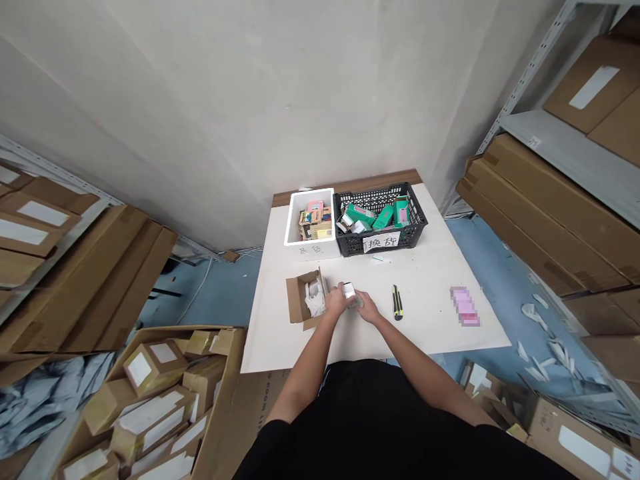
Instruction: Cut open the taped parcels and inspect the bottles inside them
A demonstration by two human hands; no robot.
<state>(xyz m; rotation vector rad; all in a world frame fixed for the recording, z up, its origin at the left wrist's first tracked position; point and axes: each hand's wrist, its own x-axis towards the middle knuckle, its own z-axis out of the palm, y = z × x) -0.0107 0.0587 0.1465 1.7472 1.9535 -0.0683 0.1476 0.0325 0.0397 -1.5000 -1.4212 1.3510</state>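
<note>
Over the middle of the table, my left hand [336, 301] is closed around a small white box [349, 290]. My right hand [367, 308] meets it from the other side, its fingers closed on the lower right of the box, where a greyish-green part shows. Fingers cover much of the box. Just left of my left hand stands an open cardboard box [297, 300] with its flaps spread. White crumpled packing [315, 298] lies inside it. A yellow and black utility knife [397, 303] rests to the right of my right hand.
Behind stand a white foam box [313, 251] with small packages and a black crate [417, 233] holding green boxes. A pixelated pink item [465, 307] lies at right. A large carton [235, 360] of parcels stands lower left; shelves [575, 153] with cartons flank the table.
</note>
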